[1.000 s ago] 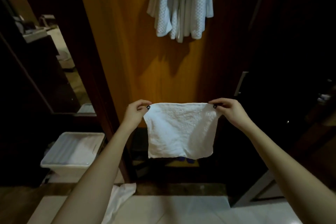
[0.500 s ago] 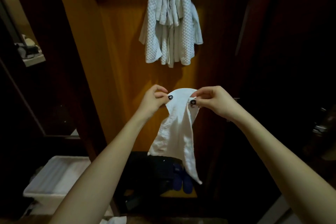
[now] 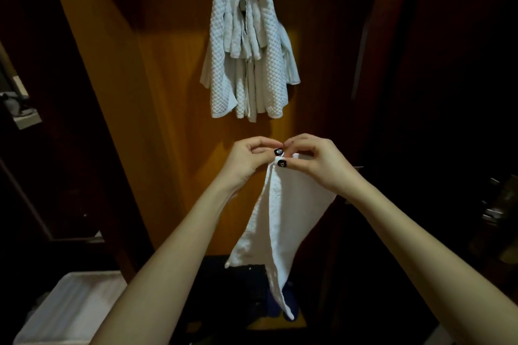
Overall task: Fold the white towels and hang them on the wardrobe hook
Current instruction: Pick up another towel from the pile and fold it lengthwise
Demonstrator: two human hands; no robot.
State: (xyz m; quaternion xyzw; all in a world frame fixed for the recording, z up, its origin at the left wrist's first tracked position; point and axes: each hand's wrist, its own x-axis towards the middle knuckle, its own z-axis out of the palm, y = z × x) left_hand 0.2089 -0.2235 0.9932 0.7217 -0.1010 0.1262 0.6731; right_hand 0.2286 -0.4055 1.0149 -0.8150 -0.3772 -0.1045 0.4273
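Observation:
A small white towel (image 3: pixel 283 221) hangs folded in half lengthwise in front of the wooden wardrobe panel (image 3: pixel 157 92). My left hand (image 3: pixel 249 159) and my right hand (image 3: pixel 314 159) meet at its top, each pinching an upper corner, thumbs touching. Above them several white towels (image 3: pixel 249 45) hang bunched over the wardrobe hook (image 3: pixel 243 4), which is mostly hidden by the cloth.
A white plastic bin (image 3: pixel 67 314) stands on the floor at the lower left. Dark items and blue slippers (image 3: pixel 288 308) lie at the wardrobe's bottom. A dark door with a handle (image 3: pixel 356 168) is on the right; a shelf (image 3: pixel 25 120) at the left.
The towel was held spread flat between my hands. My hands came together, folding it in half, and rose toward the hanging towels as my view tilted upward.

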